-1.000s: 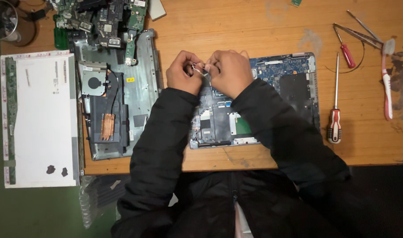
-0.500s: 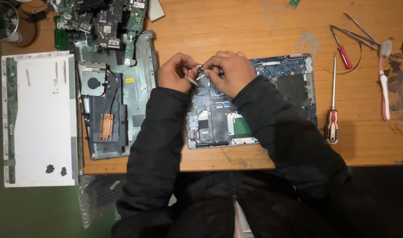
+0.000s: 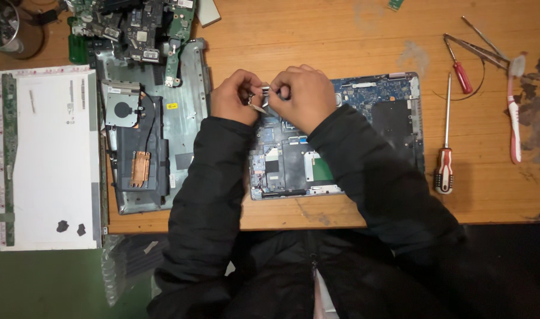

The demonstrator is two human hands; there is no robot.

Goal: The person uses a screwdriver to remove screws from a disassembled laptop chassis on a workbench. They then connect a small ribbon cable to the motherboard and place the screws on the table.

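Both hands barely shifted since a moment ago, left hand (image 3: 235,97) and right hand (image 3: 302,94) pinching a small metal part (image 3: 259,100) between them, blue circuit board (image 3: 364,136) just beneath, red-handled screwdriver (image 3: 444,153) well right on bench (image 3: 317,35)

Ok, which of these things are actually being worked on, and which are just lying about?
In hand:
left hand
right hand
small metal part, held between both
blue circuit board beneath

Lying about:
grey laptop chassis
white display panel
long screwdriver
toothbrush
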